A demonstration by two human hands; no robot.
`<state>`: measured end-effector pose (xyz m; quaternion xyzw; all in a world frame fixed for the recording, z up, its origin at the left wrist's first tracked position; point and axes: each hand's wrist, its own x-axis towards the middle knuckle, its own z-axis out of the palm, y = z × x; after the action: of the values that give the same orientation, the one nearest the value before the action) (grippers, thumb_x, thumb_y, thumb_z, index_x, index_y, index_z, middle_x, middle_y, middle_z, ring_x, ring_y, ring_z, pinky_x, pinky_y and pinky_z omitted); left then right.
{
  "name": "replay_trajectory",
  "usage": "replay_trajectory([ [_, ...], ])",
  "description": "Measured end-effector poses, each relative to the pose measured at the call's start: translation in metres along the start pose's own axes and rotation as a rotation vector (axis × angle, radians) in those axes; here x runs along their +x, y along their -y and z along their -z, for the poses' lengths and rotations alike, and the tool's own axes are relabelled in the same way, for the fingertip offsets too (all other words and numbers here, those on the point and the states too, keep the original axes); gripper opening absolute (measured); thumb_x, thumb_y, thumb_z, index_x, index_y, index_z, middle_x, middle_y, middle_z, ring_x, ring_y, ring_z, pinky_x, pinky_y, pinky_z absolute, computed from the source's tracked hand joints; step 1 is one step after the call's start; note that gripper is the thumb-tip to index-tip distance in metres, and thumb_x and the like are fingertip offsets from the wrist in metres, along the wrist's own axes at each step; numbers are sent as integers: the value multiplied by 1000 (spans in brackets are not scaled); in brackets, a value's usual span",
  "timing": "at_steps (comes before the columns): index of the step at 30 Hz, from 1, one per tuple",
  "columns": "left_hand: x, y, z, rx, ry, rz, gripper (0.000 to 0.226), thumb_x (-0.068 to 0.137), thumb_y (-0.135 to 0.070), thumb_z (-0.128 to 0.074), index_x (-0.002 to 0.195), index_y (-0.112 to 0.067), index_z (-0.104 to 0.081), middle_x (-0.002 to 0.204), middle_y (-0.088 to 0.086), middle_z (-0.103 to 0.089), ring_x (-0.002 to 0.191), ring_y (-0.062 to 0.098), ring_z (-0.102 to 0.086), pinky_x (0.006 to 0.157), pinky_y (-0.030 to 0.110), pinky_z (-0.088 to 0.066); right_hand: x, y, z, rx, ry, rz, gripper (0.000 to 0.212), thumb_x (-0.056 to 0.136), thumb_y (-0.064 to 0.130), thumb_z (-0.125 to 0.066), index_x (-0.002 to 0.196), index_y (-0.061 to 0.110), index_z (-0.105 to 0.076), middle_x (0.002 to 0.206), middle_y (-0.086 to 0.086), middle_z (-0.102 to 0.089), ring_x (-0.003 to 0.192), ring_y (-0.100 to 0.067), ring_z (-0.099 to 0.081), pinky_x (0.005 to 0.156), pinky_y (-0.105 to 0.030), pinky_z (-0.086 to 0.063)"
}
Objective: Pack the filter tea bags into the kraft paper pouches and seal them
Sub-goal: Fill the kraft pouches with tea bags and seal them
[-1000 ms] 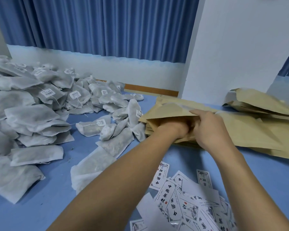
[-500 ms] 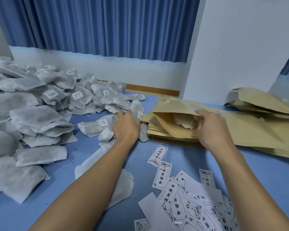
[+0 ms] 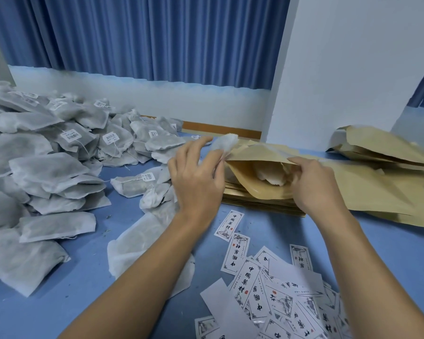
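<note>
1 tea bag [image 3: 224,143] (blurred) at pouch [image 3: 262,192] mouth

label cards [image 3: 249,280] read 中國藥材 in black; print on the tea bag tags [image 3: 70,135] is unreadable.

Left hand [image 3: 196,177]: we held it up, back toward us, thumb and fingers pinching a tea bag [image 3: 224,143].
Right hand [image 3: 313,185]: we curled our fingers over the pouch [image 3: 252,154] rim, thumb on top.
Forearms [image 3: 142,272]: bare, both stretched forward, well apart.
</note>
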<state>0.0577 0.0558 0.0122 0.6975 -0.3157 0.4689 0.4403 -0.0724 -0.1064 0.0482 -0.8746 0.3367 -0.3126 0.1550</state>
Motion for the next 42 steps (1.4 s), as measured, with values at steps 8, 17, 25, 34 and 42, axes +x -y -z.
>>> replay_trajectory([
  [8, -37, -49, 11, -207, 238, -561, 21, 91, 3, -60, 101, -4, -77, 96, 10, -71, 79, 30, -62, 71, 36, -46, -2, 5, 9, 60, 107, 25, 30, 85, 4, -56, 92, 31, -69, 83, 4, -67, 77, -18, -61, 57, -8, -35],
  [17, -16, -77, -56, 23, 1071, 5, 29, 91, -13, -54, 120, -9, -58, 124, 16, -59, 113, 38, -55, 83, 41, -44, -2, 7, 12, 101, 89, 33, 46, 93, -2, -44, 125, 19, -69, 121, -14, -68, 112, -32, -59, 71, -9, -29],
  [25, 6, -67, -95, -68, 1203, 9, 32, 101, -26, -45, 131, -21, -56, 138, 10, -55, 127, 31, -50, 107, 41, -40, -3, 2, 5, 100, 95, -11, 55, 89, -3, -43, 133, 22, -64, 119, -15, -67, 105, -31, -59, 80, -18, -37],
  [34, -41, -45, 6, -51, 105, 130, 15, 87, -19, -65, 100, -20, -72, 115, 1, -65, 108, 23, -59, 96, 47, -42, -2, -2, -2, 70, 48, -61, 60, 88, -3, -40, 140, 23, -58, 121, -15, -67, 105, -32, -61, 81, -20, -39],
  [42, -54, -4, 16, -91, 384, 669, 39, 86, -1, -65, 122, -15, -65, 124, -1, -62, 117, 20, -57, 103, 35, -46, -2, -1, -5, 56, 30, -39, 66, 85, -8, -39, 140, 24, -57, 115, -14, -69, 97, -31, -58, 78, -23, -42],
])
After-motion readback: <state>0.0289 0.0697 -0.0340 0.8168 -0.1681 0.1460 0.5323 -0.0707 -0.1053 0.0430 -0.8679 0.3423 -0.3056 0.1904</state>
